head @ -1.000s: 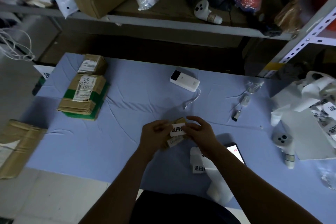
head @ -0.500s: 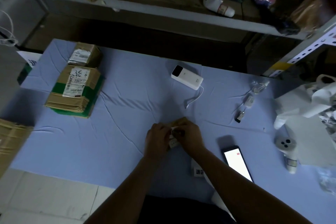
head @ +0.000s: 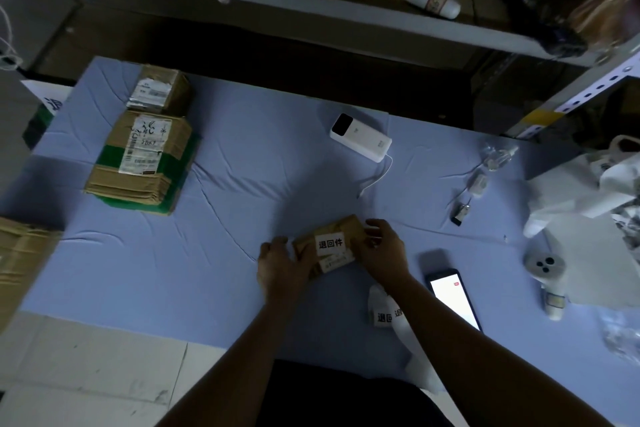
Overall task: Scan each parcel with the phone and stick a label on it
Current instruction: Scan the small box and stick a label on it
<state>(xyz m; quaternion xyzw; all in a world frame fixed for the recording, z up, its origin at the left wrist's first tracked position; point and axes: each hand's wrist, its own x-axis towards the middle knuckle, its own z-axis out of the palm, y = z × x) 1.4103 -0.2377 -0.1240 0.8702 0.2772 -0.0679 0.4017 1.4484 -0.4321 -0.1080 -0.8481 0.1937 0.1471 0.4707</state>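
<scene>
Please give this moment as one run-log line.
small parcel: label on top; left hand: grips it; right hand: grips it; phone: on table

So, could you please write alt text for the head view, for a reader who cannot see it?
A person's left hand and right hand hold a small cardboard parcel bearing a white label, on a blue-covered table. A lit phone lies to the right; two taped parcels sit at the far left.

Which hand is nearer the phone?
Right. The right hand grips the parcel at its right end, just left of the phone. The left hand holds the parcel's left end, farther from the phone.
</scene>
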